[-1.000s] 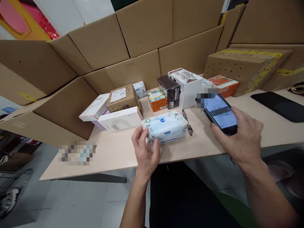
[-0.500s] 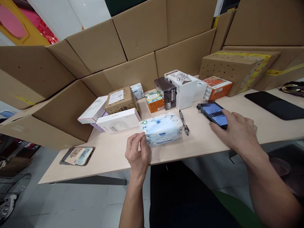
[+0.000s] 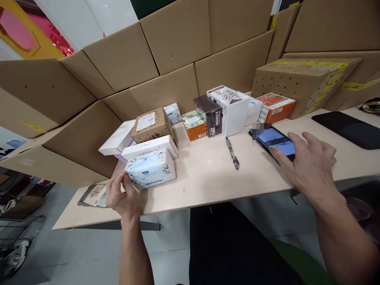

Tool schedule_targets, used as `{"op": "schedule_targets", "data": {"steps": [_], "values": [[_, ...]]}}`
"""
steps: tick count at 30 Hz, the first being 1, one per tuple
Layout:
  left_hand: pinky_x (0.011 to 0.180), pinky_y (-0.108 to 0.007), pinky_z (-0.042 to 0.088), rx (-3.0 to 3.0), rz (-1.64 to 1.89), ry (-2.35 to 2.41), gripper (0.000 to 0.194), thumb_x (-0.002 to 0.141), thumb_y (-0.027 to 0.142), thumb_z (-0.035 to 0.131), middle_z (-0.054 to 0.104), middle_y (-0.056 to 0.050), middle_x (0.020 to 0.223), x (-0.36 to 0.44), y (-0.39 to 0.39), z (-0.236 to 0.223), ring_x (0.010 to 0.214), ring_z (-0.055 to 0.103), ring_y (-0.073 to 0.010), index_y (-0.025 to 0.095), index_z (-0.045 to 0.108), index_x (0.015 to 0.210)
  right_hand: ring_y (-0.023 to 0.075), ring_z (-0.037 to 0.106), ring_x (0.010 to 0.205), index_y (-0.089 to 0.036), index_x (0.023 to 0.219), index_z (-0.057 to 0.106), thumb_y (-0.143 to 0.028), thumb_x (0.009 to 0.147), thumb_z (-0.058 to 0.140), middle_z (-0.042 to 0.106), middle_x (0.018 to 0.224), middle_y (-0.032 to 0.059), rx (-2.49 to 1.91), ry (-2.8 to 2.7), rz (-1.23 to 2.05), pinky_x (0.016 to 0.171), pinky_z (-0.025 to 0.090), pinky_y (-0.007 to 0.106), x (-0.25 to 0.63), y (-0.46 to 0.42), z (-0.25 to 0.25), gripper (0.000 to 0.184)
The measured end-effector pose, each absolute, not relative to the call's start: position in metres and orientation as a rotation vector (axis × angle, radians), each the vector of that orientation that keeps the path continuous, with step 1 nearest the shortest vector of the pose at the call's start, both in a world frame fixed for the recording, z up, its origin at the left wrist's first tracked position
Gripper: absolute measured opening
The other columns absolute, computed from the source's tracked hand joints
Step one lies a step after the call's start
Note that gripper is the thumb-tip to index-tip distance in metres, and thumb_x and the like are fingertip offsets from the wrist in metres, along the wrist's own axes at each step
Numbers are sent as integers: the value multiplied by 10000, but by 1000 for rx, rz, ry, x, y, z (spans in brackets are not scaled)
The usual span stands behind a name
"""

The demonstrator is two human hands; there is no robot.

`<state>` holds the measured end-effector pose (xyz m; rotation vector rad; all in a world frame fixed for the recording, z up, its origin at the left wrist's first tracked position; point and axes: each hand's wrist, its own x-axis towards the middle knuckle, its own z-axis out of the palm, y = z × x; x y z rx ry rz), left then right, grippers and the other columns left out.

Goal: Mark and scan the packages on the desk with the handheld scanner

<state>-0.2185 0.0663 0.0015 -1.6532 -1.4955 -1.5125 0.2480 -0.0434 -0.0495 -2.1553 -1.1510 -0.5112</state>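
Note:
My left hand pinches the left end of a light-blue soft tissue pack, which rests on the table in front of a long white box. At the right, my right hand holds a smartphone by its sides, thumb at the left edge and index finger at the right. The phone's screen is lit and its far end is blurred out. A black-and-clear pen lies between the tissue pack and the phone. Partly behind my left hand is a dark flat case with banknotes on it.
Behind stand a brown carton, an orange tea box, a dark box, a tall white box and an orange-white box. A black slab lies far right. Large cardboard boxes wall the table.
My left hand has slid the tissue pack leftward, from beside the pen to in front of the long white box. The phone has shifted slightly right with my right hand.

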Motion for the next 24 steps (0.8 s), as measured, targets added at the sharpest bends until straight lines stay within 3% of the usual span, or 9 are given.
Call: {"op": "schedule_targets", "data": {"steps": [3, 5, 9, 13, 17, 24], "values": [[894, -407, 548, -1616, -1517, -1418, 181, 918, 238, 613, 693, -125, 1008, -208, 66, 2, 1019, 662, -242, 147, 736, 1015, 402, 546, 1281, -120, 1328, 614, -618, 945, 455, 590, 1359, 284, -1892, -1325, -737, 1015, 458, 584, 240, -46, -26, 648], [866, -406, 561, -1601, -1576, -1246, 269, 861, 165, 658, 644, -149, 1105, -191, 56, 1, 1086, 640, -265, 148, 709, 1124, 353, 591, 1242, -116, 1303, 616, -512, 968, 490, 646, 1290, 250, -1730, -1509, -759, 1033, 469, 514, 227, -40, 6, 534], [741, -306, 554, -2044, -1496, -864, 503, 797, -7, 660, 660, -69, 984, -148, 29, -4, 864, 655, -178, 212, 630, 1248, 291, 632, 1132, -142, 1252, 631, -374, 982, 518, 707, 1201, 151, -1459, -1855, -725, 1017, 476, 443, 180, 19, 77, 373], [707, -308, 546, -2611, -1147, -863, 382, 885, 32, 594, 683, -76, 914, -123, 19, -10, 797, 626, -180, 158, 585, 1245, 321, 596, 1110, -157, 1144, 673, -344, 961, 548, 690, 1095, 134, -1483, -2151, -582, 942, 484, 473, 132, 140, 116, 290], [735, -357, 551, -2903, -881, -1098, 219, 959, 155, 548, 660, -74, 939, -123, 20, -10, 828, 601, -206, 192, 618, 1163, 390, 495, 1275, -105, 1241, 632, -358, 848, 723, 601, 1286, 198, -1832, -2340, -350, 987, 468, 490, 98, 258, 121, 476], [733, -375, 567, -3059, -905, -1260, 208, 974, 187, 509, 642, -66, 959, -126, 23, -6, 857, 604, -215, 225, 607, 1153, 383, 519, 1257, -150, 1304, 608, -601, 632, 838, 560, 1347, 175, -1937, -2484, -126, 990, 485, 497, 65, 367, 102, 842]]}}
